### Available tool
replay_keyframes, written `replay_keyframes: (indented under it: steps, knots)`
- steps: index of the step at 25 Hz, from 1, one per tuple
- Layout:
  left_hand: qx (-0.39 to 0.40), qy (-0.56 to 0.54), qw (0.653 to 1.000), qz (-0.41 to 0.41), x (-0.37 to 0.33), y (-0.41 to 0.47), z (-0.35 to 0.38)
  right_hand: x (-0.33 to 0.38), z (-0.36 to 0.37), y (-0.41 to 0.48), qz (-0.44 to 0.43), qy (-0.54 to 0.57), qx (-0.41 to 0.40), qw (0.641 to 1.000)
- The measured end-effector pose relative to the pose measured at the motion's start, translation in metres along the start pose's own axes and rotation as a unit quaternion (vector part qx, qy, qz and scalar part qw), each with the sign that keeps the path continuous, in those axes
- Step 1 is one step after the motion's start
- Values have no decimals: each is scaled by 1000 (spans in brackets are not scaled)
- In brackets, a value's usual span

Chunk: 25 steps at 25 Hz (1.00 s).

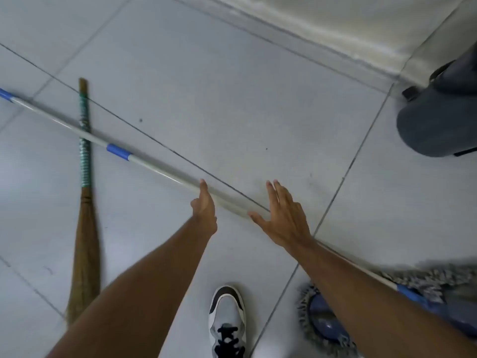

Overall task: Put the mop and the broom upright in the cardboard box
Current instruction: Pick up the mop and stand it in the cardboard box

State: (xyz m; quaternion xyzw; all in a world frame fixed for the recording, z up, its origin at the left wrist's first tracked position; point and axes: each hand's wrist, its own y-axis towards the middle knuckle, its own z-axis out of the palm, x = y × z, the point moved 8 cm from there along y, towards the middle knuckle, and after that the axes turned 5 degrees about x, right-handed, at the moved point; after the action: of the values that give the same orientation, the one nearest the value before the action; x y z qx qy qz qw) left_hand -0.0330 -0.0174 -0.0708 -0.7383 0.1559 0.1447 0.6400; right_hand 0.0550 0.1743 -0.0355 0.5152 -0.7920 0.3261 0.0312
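The mop [144, 161] lies on the tiled floor, its long grey pole with blue bands running from the far left to its grey fringed head at the bottom right. Under the pole's left part lies the straw broom [85, 177], its handle wrapped in green, bristles toward me. My left hand [204, 208] reaches down over the pole, fingers together and pointing forward, not closed around it. My right hand [282, 215] hovers over the pole further right, fingers spread, thumb near the pole. No cardboard box is in view.
A dark grey backpack [438, 109] sits on the floor at the right, beside a white wall [335, 19] that runs along the top. My grey and white shoe [227, 321] stands at the bottom middle. Grey tiles [219, 86] stretch ahead.
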Motion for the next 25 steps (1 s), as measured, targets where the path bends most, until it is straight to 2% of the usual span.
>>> replay_keyframes:
  steps: [4, 7, 10, 13, 18, 21, 25]
  knots:
    - [16, -40, 999, -5, 8, 72, 11, -29, 83, 35, 44, -25, 88, 995]
    - [23, -80, 996, 15, 10, 99, 16, -40, 122, 45, 42, -33, 110, 992]
    - [18, -118, 992, 30, 5, 94, 12, -35, 117, 40, 24, -17, 112, 993]
    - [-12, -130, 989, 74, -16, 51, 16, -25, 76, 20, 10, 5, 97, 995]
    - [46, -126, 973, 190, -136, -100, 65, 6, -87, -17, 9, 53, 45, 998]
    - [116, -97, 952, 266, -243, -236, 108, 33, -234, -49, 18, 83, -32, 996]
    - [191, -44, 907, 372, -373, -447, 156, 78, -441, -116, 11, 120, -145, 982]
